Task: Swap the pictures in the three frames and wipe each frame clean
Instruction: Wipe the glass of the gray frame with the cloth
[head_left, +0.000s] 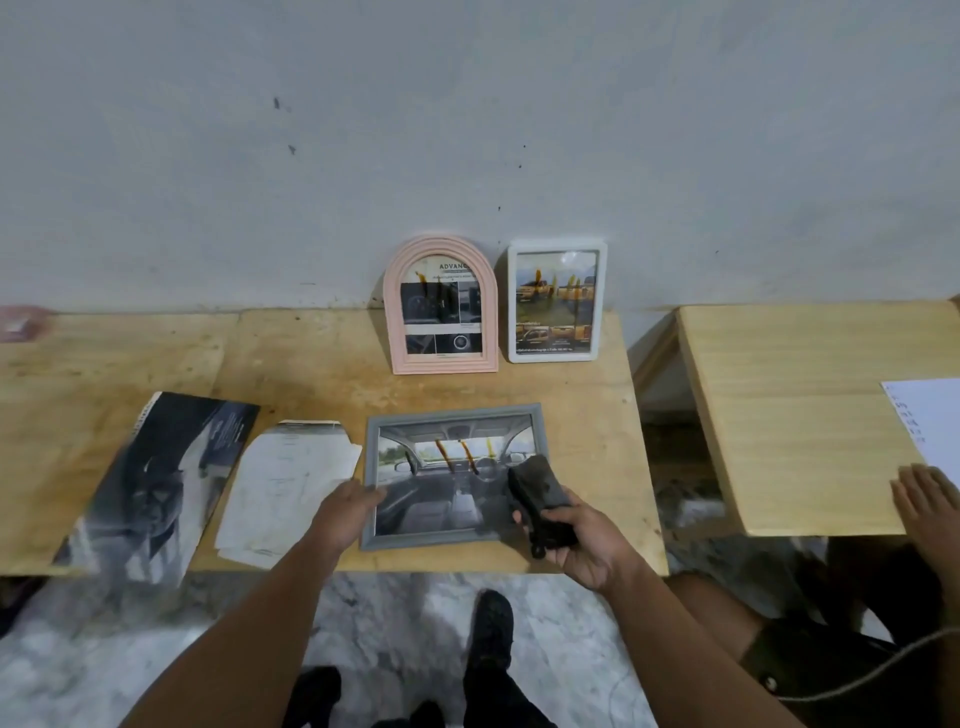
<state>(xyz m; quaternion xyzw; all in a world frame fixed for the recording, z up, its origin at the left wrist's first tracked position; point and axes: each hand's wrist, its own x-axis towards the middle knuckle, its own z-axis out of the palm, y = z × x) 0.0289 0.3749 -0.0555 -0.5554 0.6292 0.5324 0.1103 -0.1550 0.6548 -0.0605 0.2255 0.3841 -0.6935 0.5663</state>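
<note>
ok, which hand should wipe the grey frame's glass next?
Right. The right hand already grips the dark cloth over the grey frame; the left hand rests on its left edge, steadying it.

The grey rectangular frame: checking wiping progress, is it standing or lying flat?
Lying flat: the grey rectangular frame rests face-up on the wooden table.

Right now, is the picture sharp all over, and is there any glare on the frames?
Head view: centre sharp; the magazine at left is smeared, table edges bow from the wide lens; faint glare shows on the white frame glass, dim lighting overall.
</note>
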